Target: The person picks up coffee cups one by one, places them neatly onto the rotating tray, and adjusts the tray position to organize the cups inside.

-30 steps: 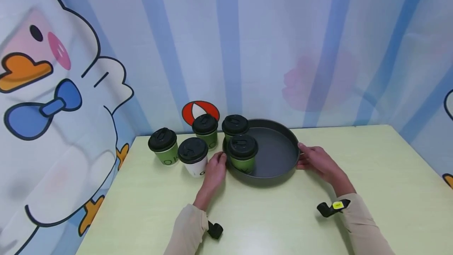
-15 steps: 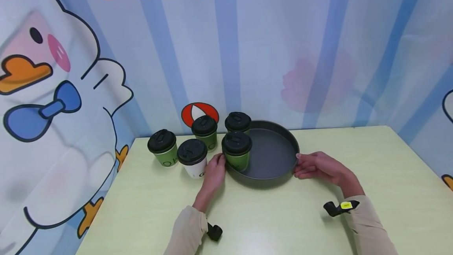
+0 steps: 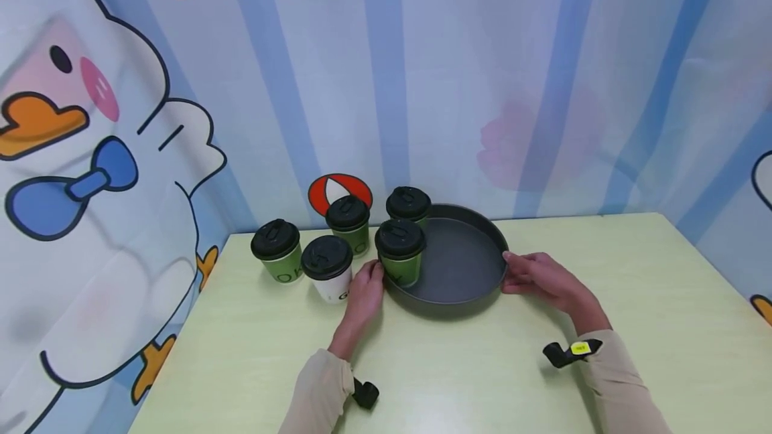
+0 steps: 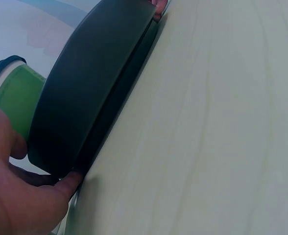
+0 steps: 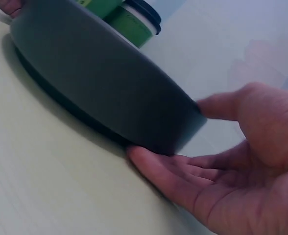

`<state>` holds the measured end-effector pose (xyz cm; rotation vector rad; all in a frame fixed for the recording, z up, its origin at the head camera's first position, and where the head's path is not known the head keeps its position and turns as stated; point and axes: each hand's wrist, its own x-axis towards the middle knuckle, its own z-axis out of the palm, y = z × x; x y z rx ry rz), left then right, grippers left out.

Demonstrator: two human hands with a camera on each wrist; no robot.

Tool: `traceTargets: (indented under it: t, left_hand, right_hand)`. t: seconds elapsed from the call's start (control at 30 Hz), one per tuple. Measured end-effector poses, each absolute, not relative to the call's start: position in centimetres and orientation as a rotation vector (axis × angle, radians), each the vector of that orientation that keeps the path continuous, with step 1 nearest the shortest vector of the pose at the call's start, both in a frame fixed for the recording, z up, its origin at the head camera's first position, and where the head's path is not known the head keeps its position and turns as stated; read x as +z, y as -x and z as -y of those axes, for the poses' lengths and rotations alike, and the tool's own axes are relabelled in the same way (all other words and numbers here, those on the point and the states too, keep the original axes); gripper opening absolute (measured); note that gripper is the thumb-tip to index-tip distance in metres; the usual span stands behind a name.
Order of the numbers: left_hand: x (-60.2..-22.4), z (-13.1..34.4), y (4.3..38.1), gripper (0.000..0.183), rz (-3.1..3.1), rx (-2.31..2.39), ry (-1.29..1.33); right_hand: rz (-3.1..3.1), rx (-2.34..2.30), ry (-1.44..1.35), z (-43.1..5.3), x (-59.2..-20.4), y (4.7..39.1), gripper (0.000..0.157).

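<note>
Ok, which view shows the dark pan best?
The head view: it shows the dark pan from above, rim and inside, though two green cups hide part of it. The left wrist view shows mainly its outer wall, gripped by the left hand; the right wrist view likewise, with the right hand gripping it.

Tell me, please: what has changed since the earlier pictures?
In the pan, the front green cup shifted left and back, the rear green cup slightly right and back. The left grip and right grip kept holding the pan; the white cup stayed put.
</note>
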<state>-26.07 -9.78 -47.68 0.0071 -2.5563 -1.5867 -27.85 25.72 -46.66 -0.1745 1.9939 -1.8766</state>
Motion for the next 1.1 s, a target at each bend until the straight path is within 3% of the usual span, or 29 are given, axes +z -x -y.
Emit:
traceTargets:
  t: [0.13, 0.4, 0.67, 0.97, 1.1]
  left_hand:
    - [-47.7, 9.8, 26.1, 0.047, 2.555, -1.586, 0.003]
    - [-47.8, 9.9, 26.1, 0.048, 2.540, -1.601, -0.005]
    - [-48.0, 10.0, 26.0, 0.049, 2.560, -1.625, -0.013]
    - [-47.9, 9.8, 25.9, 0.049, 2.572, -1.649, -0.016]
    - [-47.9, 9.8, 26.0, 0.049, 2.572, -1.650, -0.016]
  right_hand:
    - [-1.903, -1.812, 0.225, -26.5, -46.7, 27.7, 0.049]
    - [-2.124, -1.927, 0.117, -24.6, -46.8, 28.0, 0.066]
    - [-1.997, -1.821, 0.181, -25.6, -46.3, 27.5, 0.051]
    - [-2.063, -1.886, 0.136, -25.2, -46.6, 27.8, 0.064]
    - [-2.063, -1.880, 0.143, -25.1, -46.5, 27.7, 0.059]
